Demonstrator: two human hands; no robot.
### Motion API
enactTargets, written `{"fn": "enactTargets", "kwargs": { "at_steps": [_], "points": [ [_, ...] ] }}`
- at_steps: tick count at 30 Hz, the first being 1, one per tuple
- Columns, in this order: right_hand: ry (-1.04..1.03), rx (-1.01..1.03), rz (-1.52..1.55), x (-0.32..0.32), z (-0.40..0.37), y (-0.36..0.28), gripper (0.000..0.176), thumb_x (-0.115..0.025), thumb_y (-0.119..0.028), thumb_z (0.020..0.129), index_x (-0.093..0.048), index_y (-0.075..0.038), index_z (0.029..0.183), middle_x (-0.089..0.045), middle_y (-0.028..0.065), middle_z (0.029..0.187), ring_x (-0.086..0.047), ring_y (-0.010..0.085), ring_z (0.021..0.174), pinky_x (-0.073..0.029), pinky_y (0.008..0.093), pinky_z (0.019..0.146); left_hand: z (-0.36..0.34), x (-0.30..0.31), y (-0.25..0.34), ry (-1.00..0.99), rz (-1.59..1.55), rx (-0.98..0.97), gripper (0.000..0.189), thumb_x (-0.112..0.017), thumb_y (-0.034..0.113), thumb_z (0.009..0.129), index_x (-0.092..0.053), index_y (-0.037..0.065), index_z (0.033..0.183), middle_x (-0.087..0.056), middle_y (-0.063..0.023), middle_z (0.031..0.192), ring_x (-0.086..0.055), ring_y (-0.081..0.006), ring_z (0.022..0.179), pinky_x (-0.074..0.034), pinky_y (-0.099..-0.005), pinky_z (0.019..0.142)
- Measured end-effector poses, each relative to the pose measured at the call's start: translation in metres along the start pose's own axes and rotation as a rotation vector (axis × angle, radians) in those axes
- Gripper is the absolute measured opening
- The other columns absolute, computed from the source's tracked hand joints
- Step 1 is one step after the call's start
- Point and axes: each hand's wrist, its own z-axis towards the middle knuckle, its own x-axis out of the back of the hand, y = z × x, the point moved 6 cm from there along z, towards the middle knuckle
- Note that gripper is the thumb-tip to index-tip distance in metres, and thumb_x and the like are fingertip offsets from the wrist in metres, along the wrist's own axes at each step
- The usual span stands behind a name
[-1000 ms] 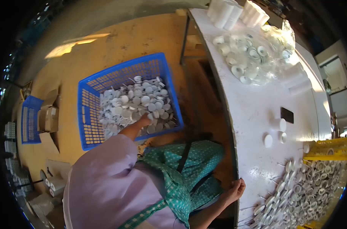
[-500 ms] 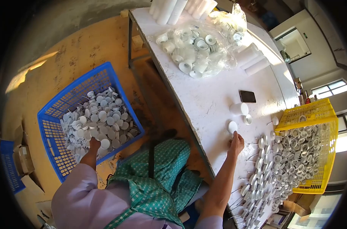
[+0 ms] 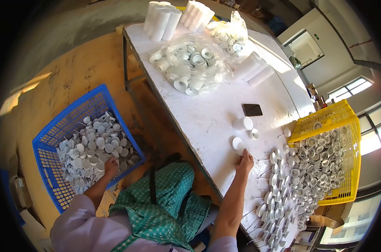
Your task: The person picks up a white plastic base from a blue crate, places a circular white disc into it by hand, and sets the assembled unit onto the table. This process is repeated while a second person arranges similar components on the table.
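Our right hand (image 3: 244, 161) rests on the white table (image 3: 207, 105), fingers half-curled with nothing visible in them. The flat white disc (image 3: 237, 143) lies just beyond those fingertips, slightly to their left; it is round, with no long axis. Our left hand (image 3: 111, 166) is well apart from it, sunk in the blue basket (image 3: 52, 138) among loose white pinned discs (image 3: 94, 145); we cannot tell whether it grips one. To the right of the right fingers, a tipped yellow basket (image 3: 339, 110) spills white rings (image 3: 320, 164).
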Motion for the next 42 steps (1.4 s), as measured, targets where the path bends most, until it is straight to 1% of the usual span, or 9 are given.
{"fn": "enactTargets", "kwargs": {
  "at_steps": [3,6,11,15,20,29,34,39,42],
  "points": [
    [-0.053,-0.098,0.259,0.010,-0.023,-0.002,0.015,-0.063,-0.016,0.084,-0.052,-0.007,0.079,-0.052,0.0004,0.066,-0.050,0.0096,0.055,-0.042,0.0184,0.047,-0.010,-0.013,0.085,-0.130,-0.278,-0.084,0.020,-0.059,0.005,0.078,-0.061,0.001,0.097,-0.064,-0.0114,0.086,-0.062,-0.0205,0.076,-0.049,-0.0280,0.067],
    [-0.175,-0.132,0.458,0.011,-0.063,-0.002,0.011,-0.057,-0.015,0.088,-0.053,-0.007,0.081,-0.054,0.0013,0.069,-0.053,0.0104,0.060,-0.045,0.0179,0.048,-0.050,-0.027,0.213,-0.553,-0.700,-0.129,0.015,-0.058,0.009,0.085,-0.062,0.002,0.097,-0.065,-0.0072,0.087,-0.063,-0.0151,0.076,-0.051,-0.0249,0.065],
    [-0.264,-0.201,0.537,0.020,-0.138,0.005,0.007,-0.052,-0.012,0.090,-0.054,-0.006,0.088,-0.056,0.0027,0.073,-0.056,0.0101,0.064,-0.046,0.0182,0.050,-0.128,-0.031,0.396,-0.940,-0.714,-0.410,0.027,-0.058,0.019,0.088,-0.058,0.000,0.107,-0.066,-0.0083,0.093,-0.064,-0.0137,0.084,-0.052,-0.0249,0.065],
    [-0.348,-0.175,0.523,0.035,-0.189,0.015,0.005,-0.052,-0.010,0.089,-0.053,-0.005,0.090,-0.058,0.0036,0.075,-0.057,0.0102,0.063,-0.047,0.0185,0.051,-0.164,-0.050,0.455,-0.893,-0.551,-0.617,0.034,-0.064,0.019,0.084,-0.055,-0.002,0.110,-0.066,-0.0101,0.089,-0.063,-0.0133,0.082,-0.052,-0.0264,0.066],
    [-0.261,-0.186,0.467,0.072,-0.222,0.032,0.009,-0.057,-0.011,0.088,-0.056,-0.002,0.092,-0.061,0.0054,0.075,-0.057,0.0111,0.059,-0.046,0.0207,0.050,-0.203,-0.072,0.462,-0.980,-0.204,-0.687,0.030,-0.065,0.019,0.082,-0.060,-0.005,0.100,-0.066,-0.0103,0.082,-0.063,-0.0126,0.072,-0.051,-0.0260,0.062],
    [-0.194,-0.250,0.580,0.107,-0.243,0.055,0.011,-0.056,-0.010,0.088,-0.057,0.000,0.094,-0.061,0.0056,0.072,-0.058,0.0119,0.059,-0.047,0.0209,0.050,-0.226,-0.096,0.448,-1.253,-0.456,-0.360,0.022,-0.060,0.017,0.085,-0.063,-0.003,0.095,-0.065,-0.0068,0.076,-0.059,-0.0067,0.065,-0.045,-0.0212,0.050],
    [-0.107,-0.153,0.364,0.122,-0.248,0.056,0.015,-0.059,-0.013,0.087,-0.061,0.001,0.092,-0.062,0.0045,0.072,-0.056,0.0095,0.060,-0.045,0.0207,0.053,-0.239,-0.104,0.452,-1.152,-0.320,-0.636,0.022,-0.059,0.018,0.086,-0.063,-0.002,0.094,-0.065,-0.0059,0.077,-0.057,-0.0063,0.064,-0.043,-0.0203,0.050],
    [0.070,-0.062,0.240,0.160,-0.261,0.050,0.016,-0.060,-0.016,0.087,-0.062,0.000,0.091,-0.060,0.0030,0.072,-0.053,0.0079,0.061,-0.041,0.0204,0.055,-0.249,-0.105,0.468,-1.226,-0.297,-0.527,0.023,-0.060,0.018,0.085,-0.063,-0.002,0.095,-0.066,-0.0059,0.079,-0.061,-0.0089,0.071,-0.048,-0.0235,0.059],
    [0.166,0.000,0.304,0.188,-0.264,0.056,0.014,-0.061,-0.013,0.086,-0.061,-0.002,0.093,-0.060,0.0021,0.073,-0.052,0.0073,0.060,-0.040,0.0195,0.054,-0.252,-0.113,0.487,-0.992,-0.237,-0.747,0.031,-0.065,0.020,0.080,-0.061,-0.003,0.101,-0.066,-0.0119,0.091,-0.064,-0.0169,0.080,-0.051,-0.0289,0.069]
  ]
}}
